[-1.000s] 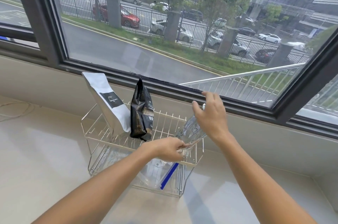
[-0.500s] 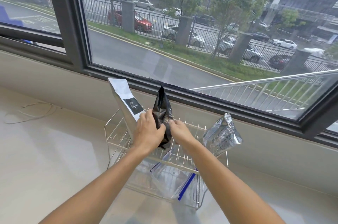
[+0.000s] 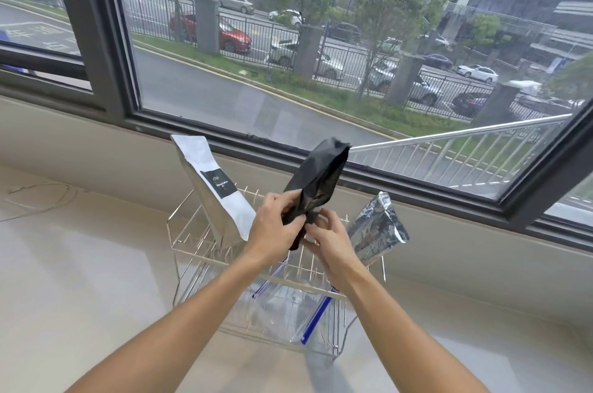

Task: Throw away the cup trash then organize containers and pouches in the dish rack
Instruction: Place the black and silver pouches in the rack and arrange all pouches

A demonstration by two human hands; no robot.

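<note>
Above the upper tier of the wire dish rack [image 3: 183,232], both hands grip the lower end of the black pouch [image 3: 316,181], which is raised clear of the rack wires and tilts with its open top toward the window and to the right. The left hand [image 3: 272,232] pinches the pouch's lower left edge between thumb and curled fingers; the right hand [image 3: 324,238] closes around the bottom fold from the right and below, fingers pressed against the film. The pouch base lies between the two sets of fingertips, partly hidden by them. To seat it well, judge the free slot between the white pouch [image 3: 218,197], which leans in the rack's left part, and the silver pouch [image 3: 378,229], which stands at the right end. Flatten the crumpled base first, then lower it squarely between two wire prongs so it stands rather than flops. Keep both grips low on the bag to steer the base, and avoid brushing the white pouch, which looks lightly balanced. A clear zip bag [image 3: 288,306] with blue seal lies on the lower tier, beneath the hands.
</note>
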